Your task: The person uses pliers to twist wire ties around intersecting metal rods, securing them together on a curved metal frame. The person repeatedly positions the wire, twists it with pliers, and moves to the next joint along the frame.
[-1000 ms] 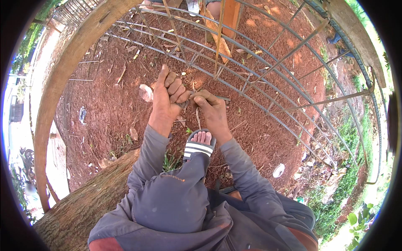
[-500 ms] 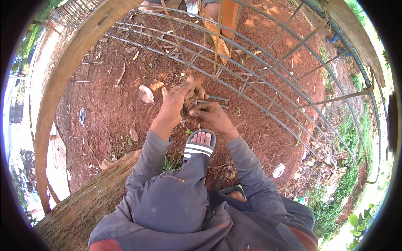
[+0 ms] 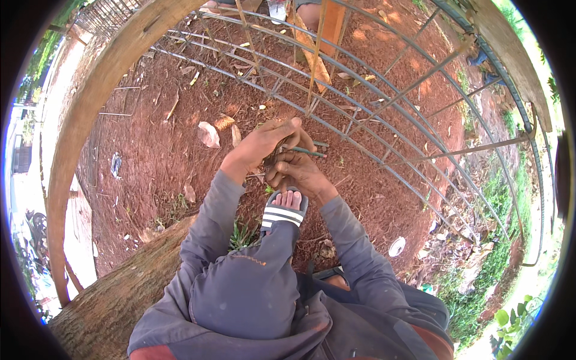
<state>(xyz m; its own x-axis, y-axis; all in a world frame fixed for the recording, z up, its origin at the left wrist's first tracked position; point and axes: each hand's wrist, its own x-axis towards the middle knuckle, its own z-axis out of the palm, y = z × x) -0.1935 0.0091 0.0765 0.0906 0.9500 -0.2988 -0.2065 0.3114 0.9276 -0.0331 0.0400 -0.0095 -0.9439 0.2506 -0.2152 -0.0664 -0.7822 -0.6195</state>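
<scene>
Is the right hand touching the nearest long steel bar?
Apart: the head view shows a stretch of red soil between the right hand and the nearest long steel bar.

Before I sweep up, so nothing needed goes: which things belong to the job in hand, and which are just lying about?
In the job, apparently:
green-handled tool, at the left hand and right hand
metal-bar frame, probably

Just lying about, seemingly:
pale dry leaf
white disc
crumpled scrap
</scene>
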